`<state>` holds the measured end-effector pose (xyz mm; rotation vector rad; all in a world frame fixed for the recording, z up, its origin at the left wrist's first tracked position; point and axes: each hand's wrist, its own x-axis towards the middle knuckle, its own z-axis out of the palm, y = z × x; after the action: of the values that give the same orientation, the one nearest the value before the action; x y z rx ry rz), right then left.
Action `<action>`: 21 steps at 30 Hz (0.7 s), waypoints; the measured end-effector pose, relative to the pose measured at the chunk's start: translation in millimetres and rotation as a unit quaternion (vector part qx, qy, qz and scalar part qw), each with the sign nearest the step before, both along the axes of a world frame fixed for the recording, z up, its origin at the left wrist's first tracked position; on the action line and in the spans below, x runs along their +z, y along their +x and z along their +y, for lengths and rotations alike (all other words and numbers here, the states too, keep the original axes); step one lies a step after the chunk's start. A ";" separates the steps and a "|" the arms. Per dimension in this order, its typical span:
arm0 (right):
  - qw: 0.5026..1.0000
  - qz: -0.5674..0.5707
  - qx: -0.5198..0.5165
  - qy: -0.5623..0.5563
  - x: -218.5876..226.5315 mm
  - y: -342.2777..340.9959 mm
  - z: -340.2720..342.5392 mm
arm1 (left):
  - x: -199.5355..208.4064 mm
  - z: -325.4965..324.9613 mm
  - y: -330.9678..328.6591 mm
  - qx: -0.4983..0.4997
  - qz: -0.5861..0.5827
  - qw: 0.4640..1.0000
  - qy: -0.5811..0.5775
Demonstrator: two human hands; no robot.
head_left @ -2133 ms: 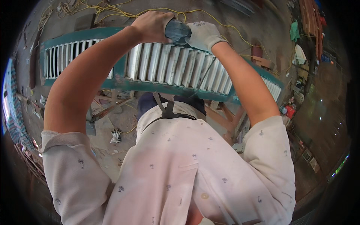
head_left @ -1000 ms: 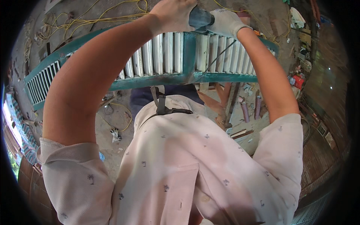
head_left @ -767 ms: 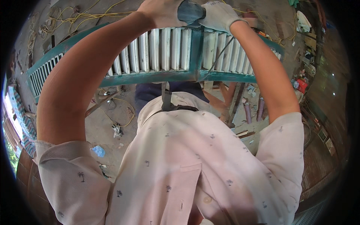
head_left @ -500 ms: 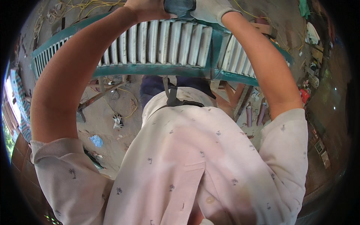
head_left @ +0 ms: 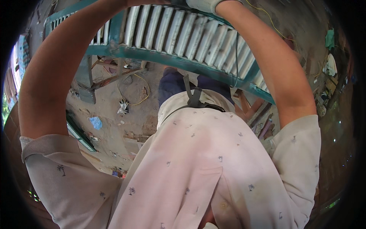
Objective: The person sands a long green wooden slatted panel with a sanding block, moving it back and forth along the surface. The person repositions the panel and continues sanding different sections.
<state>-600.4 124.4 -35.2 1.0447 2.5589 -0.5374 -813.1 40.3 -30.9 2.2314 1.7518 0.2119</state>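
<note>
A long louvred shutter with a green frame and worn whitish slats lies before me across wooden supports. Both hands are at the top edge of the picture, over its far side, and are mostly cut off. My bare left hand closes on a dark blue-grey tool, of which only a sliver shows. My right hand, in a pale glove, is on the tool's right side, its fingertips out of sight. A dark cord hangs over the slats.
A wooden trestle and a grey block stand under the shutter. A yellow cable, a blue crumpled bag and another green slatted piece lie on the floor. Clutter with a white cloth lies at the right.
The shutter now appears higher and tilted, its right end lower, as the view has shifted. My hands and the tool have moved up, mostly out of the picture.
</note>
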 end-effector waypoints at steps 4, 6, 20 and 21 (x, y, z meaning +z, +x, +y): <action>1.000 0.019 0.016 0.012 -4.8 -48.5 -9.1 | -6.3 -15.0 -49.6 0.006 0.007 1.000 0.016; 0.999 0.037 0.012 0.000 -2.9 -70.4 -13.8 | -10.6 -21.0 -71.3 0.010 0.009 0.999 0.029; 0.998 0.042 0.039 -0.024 -1.8 -107.3 -13.6 | -4.8 -30.9 -106.2 0.016 -0.009 0.999 0.042; 0.999 0.033 0.034 -0.015 -0.7 -100.9 -13.5 | -5.1 -27.8 -102.2 0.003 -0.007 0.999 0.050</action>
<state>-701.3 110.9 -35.9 0.9406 2.6248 -0.6002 -915.4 12.5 -36.0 2.2886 1.7782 0.3226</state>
